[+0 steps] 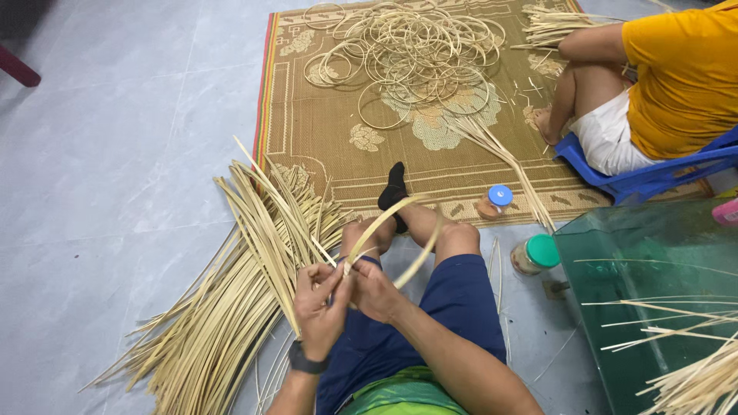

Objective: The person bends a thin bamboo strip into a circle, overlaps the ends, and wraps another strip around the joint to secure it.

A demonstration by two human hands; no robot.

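- Left hand (319,303) and right hand (371,290) meet at frame centre, both grips clamped on the ends of a bent strip (400,230) that loops toward 12 o'clock over the knees.
- Where the ends overlap is hidden by the fingers.
- A strip pile (231,307) fans across the floor (115,154) at 9 o'clock, cut off by the bottom edge.
- Hoops (407,54) lie on the mat (323,131) at 12 o'clock.
- At 2 o'clock a seated person (661,84) is partly cropped.
- Two jars (515,230) stand at 3 o'clock beside a glass tabletop (653,253).
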